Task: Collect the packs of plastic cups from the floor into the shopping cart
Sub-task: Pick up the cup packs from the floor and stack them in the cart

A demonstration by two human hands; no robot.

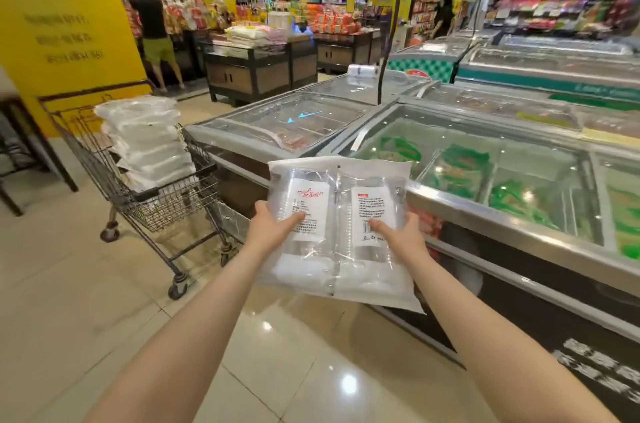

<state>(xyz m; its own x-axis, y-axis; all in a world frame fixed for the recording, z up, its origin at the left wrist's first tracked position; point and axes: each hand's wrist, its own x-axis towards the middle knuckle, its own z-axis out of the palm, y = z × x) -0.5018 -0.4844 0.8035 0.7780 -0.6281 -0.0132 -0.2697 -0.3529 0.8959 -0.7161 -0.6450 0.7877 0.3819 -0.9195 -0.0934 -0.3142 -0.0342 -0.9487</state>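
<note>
Plastic wrap gleams on the pack of plastic cups (pixel 337 232), which is lifted clear of the floor (pixel 104 301) and held out at arm's length in front of the person. The left hand (pixel 273 227) grips its left edge, thumb curled over the printed label, and the right hand (pixel 398 234) grips the right edge the same way, thumb on the second label. Holding it by both sides likely keeps the limp, wide bag flat, so the two stacked rows of cups inside do not sag or slide toward one end. The pack tilts a little, its far edge higher than its near one, which suits carrying it forward and up rather than setting it down.

To the left of the left hand, and well apart from it, stands the shopping cart (pixel 166 201). A tall stack of similar packs (pixel 145 138) already rises above its rim, so much of the collecting looks done. The next pack will have to go on top of that heap, and it may slip off if laid unevenly, since the wrap seems slick.

Just beyond the right hand runs a row of chest freezers (pixel 502 180) with glass lids. No other packs show on the floor near the hands in this view.
</note>
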